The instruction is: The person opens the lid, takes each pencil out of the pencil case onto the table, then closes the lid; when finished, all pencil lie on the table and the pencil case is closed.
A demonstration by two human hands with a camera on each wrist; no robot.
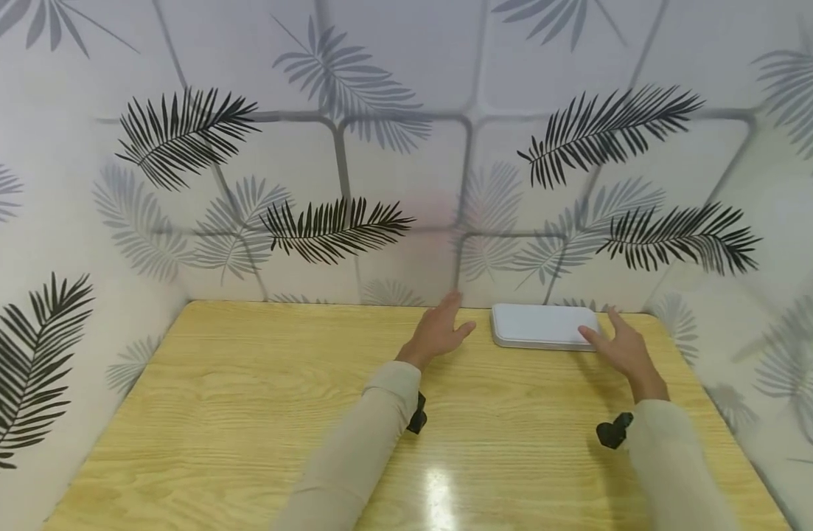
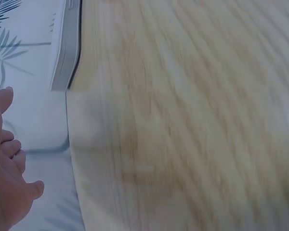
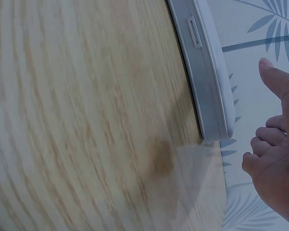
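Observation:
A flat white rectangular case [image 1: 544, 324] with rounded corners lies at the back edge of the table, right of the middle. Its grey side [image 3: 195, 72] carries a small slotted catch in the right wrist view. My left hand [image 1: 439, 330] hovers left of the case with a gap between them, thumb spread from the fingers. At the other end is my right hand [image 1: 623, 350], its thumb overlapping the case's right end in the head view. In the right wrist view that hand [image 3: 278, 154] appears apart from the case. Neither hand holds anything.
The wooden table [image 1: 247, 383] runs back to a wall covering [image 1: 406, 184] with dark and grey leaf prints, which also rises at both sides. A small black device [image 1: 615, 431] is on the right wrist, and another [image 1: 417, 414] is on the left.

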